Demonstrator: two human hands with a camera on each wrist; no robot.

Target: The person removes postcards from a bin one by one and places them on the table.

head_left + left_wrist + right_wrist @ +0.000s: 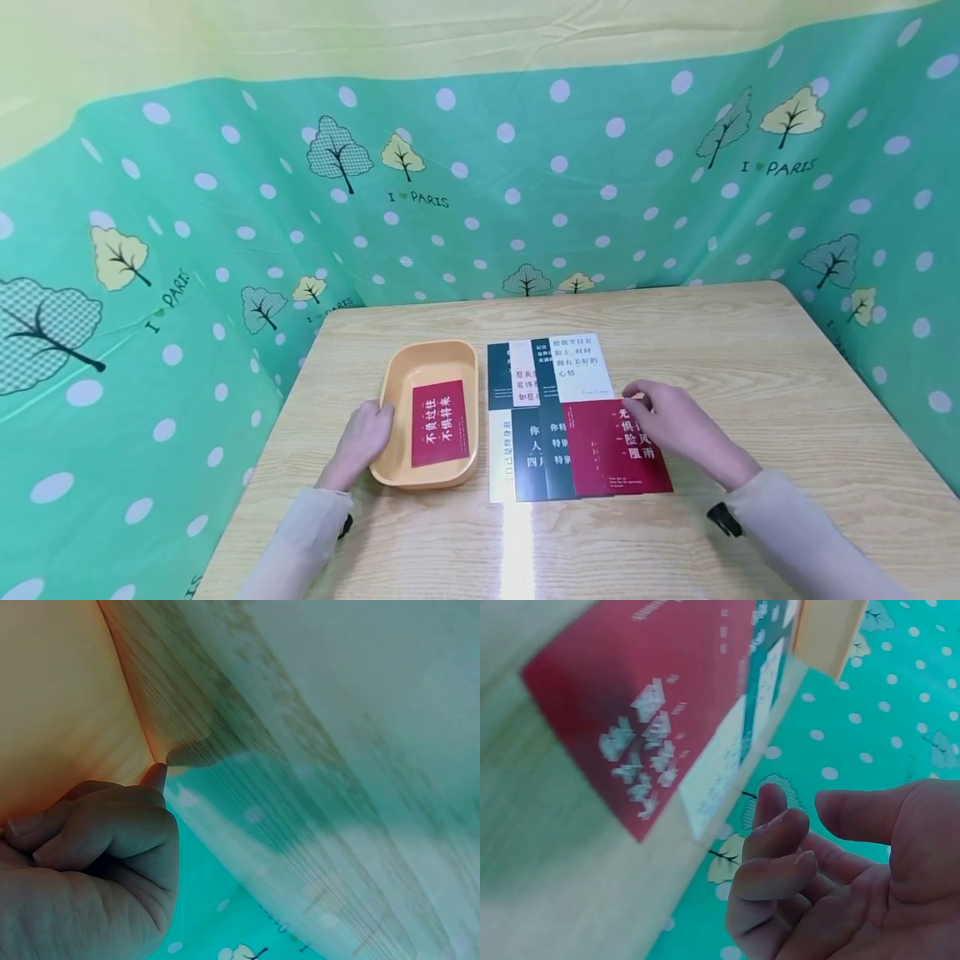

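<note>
My left hand [366, 433] holds the left side of a peach plastic tray [399, 383], with its thumb by the rim. The left wrist view shows its fingers bent against the tray's outer wall [67, 690]. Inside the tray lies a dark red card [431, 450] with white Chinese writing. My right hand [667, 417] is over the upper right part of another red card [596, 446]. In the right wrist view its fingers are loosely bent, thumb apart from them, apparently with nothing between. That red card [697, 675] overlaps other cards.
Several cards lie overlapping in two rows beside the tray, among them a white card [581, 367] and a dark teal card [528, 467]. They rest on a light wood table [750, 358]. A green dotted cloth [480, 192] with printed trees hangs behind and at both sides.
</note>
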